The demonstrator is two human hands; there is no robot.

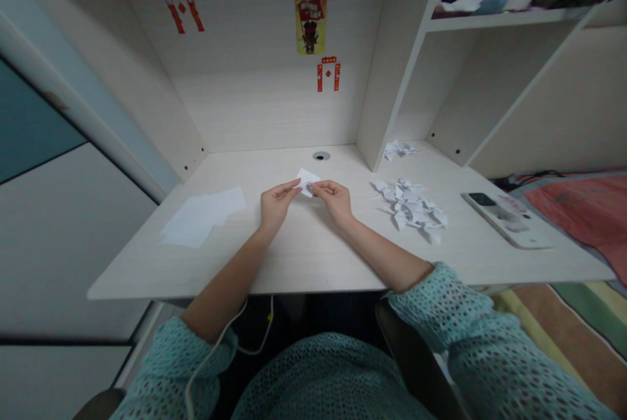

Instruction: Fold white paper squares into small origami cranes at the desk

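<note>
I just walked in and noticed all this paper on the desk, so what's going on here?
A person is handling a small piece of white paper, pinched in the fingers of the left hand and the right hand above the desk. Flat white sheets lie to the left. A loose pile of folded paper shapes sits to the right, with a phone beyond it.

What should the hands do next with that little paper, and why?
Probably press a crease into the small white paper with the fingertips. The left hand and right hand both pinch it, so it's held steady, and the white paper pieces heaped on the right look folded, unlike the flat sheets on the left.
</note>
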